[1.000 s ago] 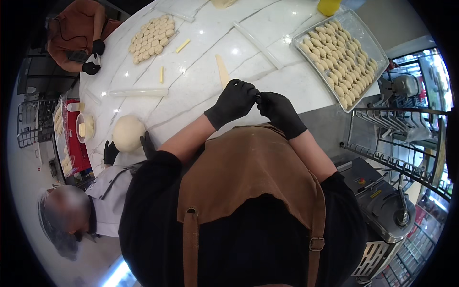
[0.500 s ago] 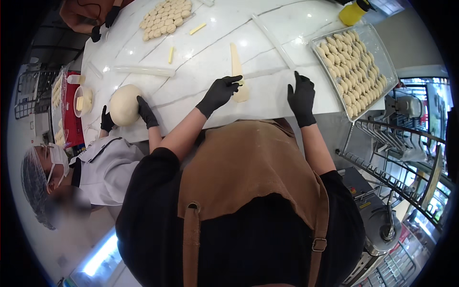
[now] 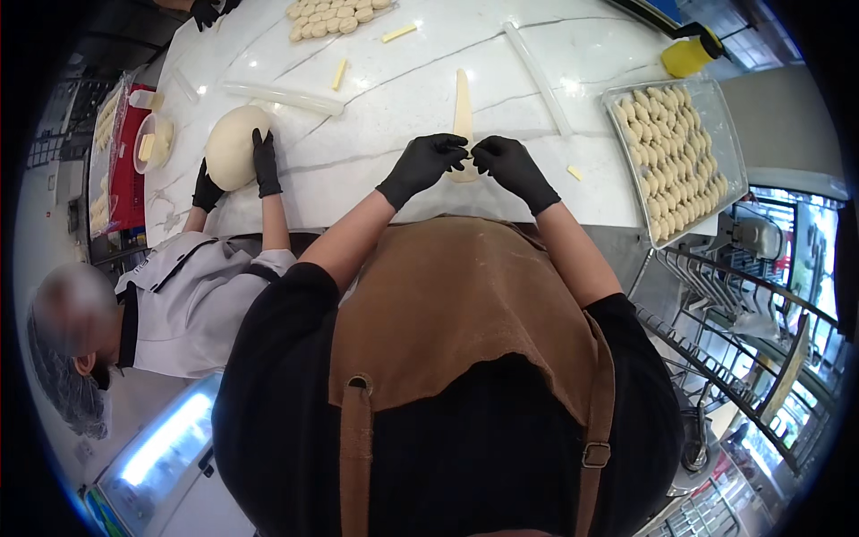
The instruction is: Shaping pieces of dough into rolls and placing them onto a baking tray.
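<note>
In the middle of the frame, a flat dough strip (image 3: 463,109) lies on the white marbled surface (image 3: 331,170), its narrow tail pointing toward the upper edge and its rounder, wider end lying low between the gloved hands. The left hand (image 3: 420,168) and right hand (image 3: 516,170) meet just above that wide end, thumbs and fingers bent inward and tips close together. Whether either one grips something or merely pinches at nothing, I cannot tell.

Working here well probably calls for a light, even touch: dough this thin looks easy to tear or stretch off line, so both sets of fingertips should act level with each other, and the tail should lie straight, free of sideways pull. Anything set at the wide end would best sit square across it. The pale yellow stick (image 3: 574,173) to the right is well clear of the strip and does not obstruct either wrist.

The gloves cover part of the wide end, so its edge and any fold there are hidden. Black on black, the fingertips blur together, and the small gap between them is hard to read. The cluster of dough pieces (image 3: 331,20) is cut off at the top, and the co-worker's hands (image 3: 208,12) at upper left show only partly.
</note>
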Available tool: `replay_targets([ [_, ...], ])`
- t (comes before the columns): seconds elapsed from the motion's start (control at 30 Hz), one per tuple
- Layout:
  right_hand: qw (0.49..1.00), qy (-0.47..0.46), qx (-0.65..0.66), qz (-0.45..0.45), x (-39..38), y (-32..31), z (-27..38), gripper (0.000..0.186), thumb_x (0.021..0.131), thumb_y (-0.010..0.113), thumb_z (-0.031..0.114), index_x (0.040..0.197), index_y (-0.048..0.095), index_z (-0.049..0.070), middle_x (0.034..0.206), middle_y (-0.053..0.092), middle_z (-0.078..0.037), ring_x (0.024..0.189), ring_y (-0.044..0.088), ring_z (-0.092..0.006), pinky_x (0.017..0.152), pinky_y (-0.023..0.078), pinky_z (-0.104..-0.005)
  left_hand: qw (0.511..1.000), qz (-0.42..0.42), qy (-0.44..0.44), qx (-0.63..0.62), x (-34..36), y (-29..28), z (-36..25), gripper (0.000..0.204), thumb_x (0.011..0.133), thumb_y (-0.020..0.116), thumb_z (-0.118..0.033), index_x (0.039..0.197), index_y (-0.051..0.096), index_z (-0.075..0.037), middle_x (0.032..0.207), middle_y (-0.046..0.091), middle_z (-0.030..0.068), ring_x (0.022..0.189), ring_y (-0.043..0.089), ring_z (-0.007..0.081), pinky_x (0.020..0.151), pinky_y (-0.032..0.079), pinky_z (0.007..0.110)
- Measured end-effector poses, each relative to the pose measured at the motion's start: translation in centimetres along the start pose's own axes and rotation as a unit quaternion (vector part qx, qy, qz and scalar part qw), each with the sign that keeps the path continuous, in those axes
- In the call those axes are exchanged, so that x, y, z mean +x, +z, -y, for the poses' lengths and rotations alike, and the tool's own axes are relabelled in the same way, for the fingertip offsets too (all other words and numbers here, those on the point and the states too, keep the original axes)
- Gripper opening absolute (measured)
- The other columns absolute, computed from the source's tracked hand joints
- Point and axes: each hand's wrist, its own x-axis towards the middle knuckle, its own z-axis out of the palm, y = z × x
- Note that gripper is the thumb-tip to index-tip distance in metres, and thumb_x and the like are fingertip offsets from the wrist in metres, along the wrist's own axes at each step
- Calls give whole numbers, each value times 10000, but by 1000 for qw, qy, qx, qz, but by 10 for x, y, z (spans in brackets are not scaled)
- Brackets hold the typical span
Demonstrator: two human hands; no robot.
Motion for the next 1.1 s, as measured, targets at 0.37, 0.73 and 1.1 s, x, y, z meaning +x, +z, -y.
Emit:
replay_targets([
  [0.37,989,37,-134,39,23,14,-34,259,950,664,225,1009,766,-7,860,758,-93,768,684,-208,752,536,-323,968,-10,-4,251,7,1,39,287,962,696,-279,1050,796,-24,973,796,93,825,720,228,773,543,345],
  [0.73,969,1,-246,22,28,18,-54,322,891,707,339,940,765,26,905,766,-139,814,680,-360,768,525,-428,931,-19,-19,364,13,4,52,349,926,671,-370,982,795,-49,980,788,116,864,712,340,799,544,418],
  [1.1,959,12,-276,-64,16,13,-43,351,889,735,380,937,761,33,871,756,-140,810,689,-358,757,526,-434,932,-60,-54,354,11,-1,41,513,921,672,-469,1256,710,-82,1264,709,168,1076,688,330,918,524,439],
])
